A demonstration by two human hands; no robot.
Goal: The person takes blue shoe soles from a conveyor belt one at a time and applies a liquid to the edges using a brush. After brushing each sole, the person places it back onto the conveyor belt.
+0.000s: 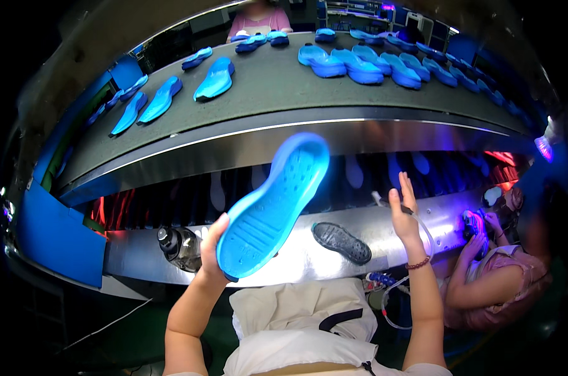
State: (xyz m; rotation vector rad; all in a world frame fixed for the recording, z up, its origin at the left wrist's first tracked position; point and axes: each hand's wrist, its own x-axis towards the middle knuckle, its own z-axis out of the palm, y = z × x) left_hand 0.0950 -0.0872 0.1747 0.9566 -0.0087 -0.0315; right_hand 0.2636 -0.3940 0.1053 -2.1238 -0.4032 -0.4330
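Note:
My left hand [214,245] grips a bright blue shoe sole [268,210] by its lower left edge. The sole is tilted up, its hollow inner side facing me, with ridges and small pits showing. My right hand [406,213] is raised to the right of it, fingers pointing up. A slim tool with a pale tip [377,197] and a clear hose [432,241] crosses this hand, apparently held by the thumb; the exact grip is partly hidden. Between my hands, a dark sole [341,243] lies on the metal ledge [296,250].
Several blue soles [216,79] sit on the grey conveyor belt [265,94] beyond the ledge. A dark slot with a lower row of soles [354,172] runs beneath it. A clear bottle [182,249] stands left. A co-worker [494,282] sits right; another person [259,19] is across.

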